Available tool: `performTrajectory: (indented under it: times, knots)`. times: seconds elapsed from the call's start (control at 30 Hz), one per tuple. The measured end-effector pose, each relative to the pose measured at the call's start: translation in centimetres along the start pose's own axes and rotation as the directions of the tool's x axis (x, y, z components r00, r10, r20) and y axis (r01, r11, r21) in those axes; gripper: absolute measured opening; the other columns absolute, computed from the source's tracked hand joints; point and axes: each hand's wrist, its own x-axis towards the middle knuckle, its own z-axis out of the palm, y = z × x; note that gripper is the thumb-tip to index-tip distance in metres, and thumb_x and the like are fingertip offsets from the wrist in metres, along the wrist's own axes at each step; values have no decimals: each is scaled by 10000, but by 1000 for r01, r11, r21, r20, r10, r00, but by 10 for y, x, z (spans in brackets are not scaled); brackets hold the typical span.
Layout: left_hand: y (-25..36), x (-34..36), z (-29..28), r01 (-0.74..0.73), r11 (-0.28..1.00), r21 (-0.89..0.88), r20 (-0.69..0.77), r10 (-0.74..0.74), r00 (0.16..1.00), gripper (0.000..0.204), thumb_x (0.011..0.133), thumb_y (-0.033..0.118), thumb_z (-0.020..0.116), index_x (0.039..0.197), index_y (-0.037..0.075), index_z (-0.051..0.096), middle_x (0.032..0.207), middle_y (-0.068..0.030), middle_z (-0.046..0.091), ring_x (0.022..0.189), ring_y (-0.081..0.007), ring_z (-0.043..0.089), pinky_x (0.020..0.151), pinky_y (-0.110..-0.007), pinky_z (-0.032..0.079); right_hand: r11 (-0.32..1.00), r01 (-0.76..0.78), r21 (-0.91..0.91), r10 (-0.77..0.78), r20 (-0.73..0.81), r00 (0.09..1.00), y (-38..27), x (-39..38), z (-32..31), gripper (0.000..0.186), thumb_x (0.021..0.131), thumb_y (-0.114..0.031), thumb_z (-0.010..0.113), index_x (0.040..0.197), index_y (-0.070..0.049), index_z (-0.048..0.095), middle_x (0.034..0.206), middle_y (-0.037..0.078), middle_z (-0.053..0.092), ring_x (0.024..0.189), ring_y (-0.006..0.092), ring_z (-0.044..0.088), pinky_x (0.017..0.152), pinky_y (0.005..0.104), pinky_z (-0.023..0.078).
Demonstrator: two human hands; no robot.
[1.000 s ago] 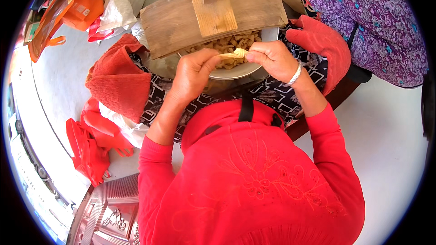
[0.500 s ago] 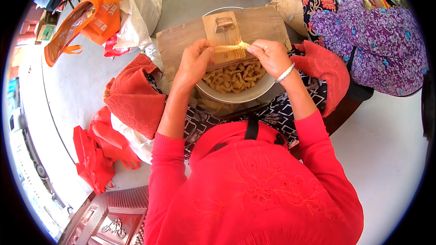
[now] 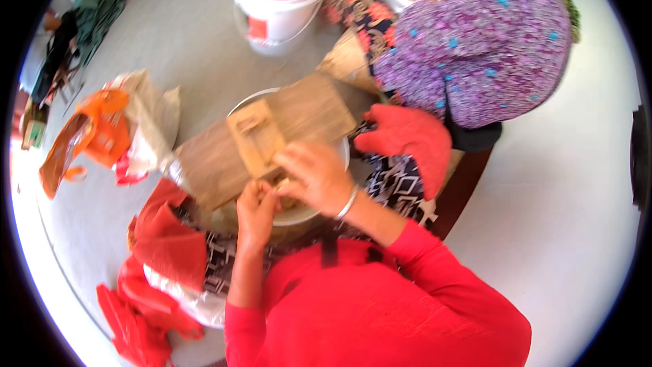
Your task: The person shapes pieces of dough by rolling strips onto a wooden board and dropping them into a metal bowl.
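Note:
My left hand (image 3: 254, 214) is closed in a pinch over the near edge of a wooden board. Right beside it, my right hand (image 3: 318, 175), with a white bracelet at the wrist, is closed too, its fingers bent toward the left fingertips. What shows of a pale yellow strip (image 3: 284, 189) is a small blurred bit between the two hands. Beneath them the wooden board (image 3: 316, 105) lies across a round metal basin (image 3: 299, 217), tilted in view. A lighter wooden block with a slot (image 3: 257, 137) sits on the board. My hands mostly hide the basin's contents.
A white bucket (image 3: 275, 17) with something red-orange inside stands ahead. Another person in a purple flowered top (image 3: 485, 47) sits close on the right. An orange bag (image 3: 102, 126) and a cream sack (image 3: 151, 119) stand left; red bags (image 3: 139, 312) lie lower left. Red cloths (image 3: 407, 139) cover my knees.
The view has swung right, bringing the bucket fully into sight. My hands have come together from either end of the stretched yellow strip, of which little now shows.

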Motion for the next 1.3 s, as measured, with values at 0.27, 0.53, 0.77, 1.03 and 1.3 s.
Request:
performTrajectory:
  times: [0.27, 0.53, 0.77, 1.03, 1.3]
  knots:
    - [33, -22, 10, -414, 794, 445, 158, 385, 909, 178, 909, 129, 574, 809, -14, 610, 603, -138, 519, 507, -139, 462, 504, -322, 402, 935, -343, 92, 285, 382, 879, 3, -39, 5, 245, 860, -257, 623, 719, -57, 622, 626, 152, 596, 573, 333, 593, 548, 433, 462]
    - [13, -23, 15, -79, 977, -199, 226, 124, 966, 231, 961, 145, 466, 974, -21, 628, 743, 6, 558, 684, -74, 476, 607, -237, 411, -88, -625, 775, 505, 576, 643, -39, -37, -11, 165, 917, -67, 595, 1041, -1, 680, 863, 25, 667, 715, 74, 592, 610, 218, 486]
    - [2, -23, 37, 72, 905, -420, 275, 52, 960, 235, 921, 104, 536, 1145, 32, 532, 700, 50, 462, 546, -18, 361, 474, -177, 275, 885, -332, 327, 366, -45, 929, -13, -36, 24, 194, 899, -99, 592, 1065, -48, 678, 873, 110, 704, 779, 202, 684, 667, 276, 530]
    - [-31, -16, 23, -336, 900, 278, 123, 313, 942, 121, 900, 98, 580, 994, 34, 622, 741, -51, 602, 641, -172, 578, 562, -248, 434, 887, -454, 88, 421, 254, 871, -1, -46, 12, 159, 908, -169, 619, 894, -20, 672, 765, 88, 667, 642, 193, 625, 603, 268, 498]
    - [-29, -22, 23, -600, 666, 443, 68, 642, 764, 254, 767, -29, 575, 1010, 18, 631, 966, -131, 629, 826, -340, 626, 713, -383, 515, -203, -733, 649, 423, 733, 532, 1, -86, 43, 307, 964, -242, 541, 1070, 27, 645, 983, 29, 656, 927, 111, 600, 833, 271, 476]
